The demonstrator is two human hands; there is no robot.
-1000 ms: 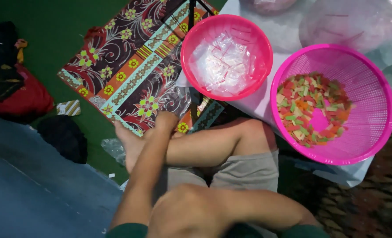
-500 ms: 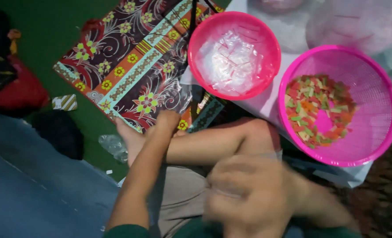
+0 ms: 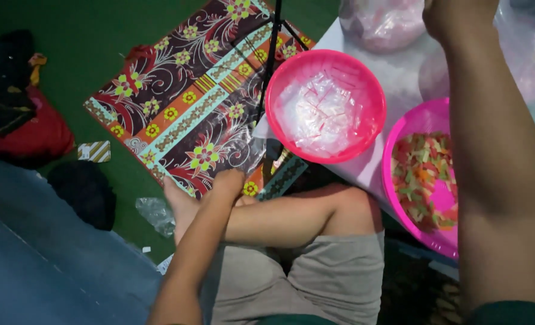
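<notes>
Right hand (image 3: pixel 457 15) reaches over pink basket (image 3: pixel 400 129) of colourful chips.

Green floor (image 3: pixel 99 54) throughout, dimly lit. Spread across it, a dark patterned mat (image 3: pixel 189 102) with flowers and striped bands. On the left, a red bundle (image 3: pixel 27 135) under dark cloth, beside a black lump (image 3: pixel 84 192). Nearby, a small striped card (image 3: pixel 94 151) and crumpled clear plastic (image 3: pixel 154 213). Lower left, a blue-grey surface (image 3: pixel 33 259).
</notes>
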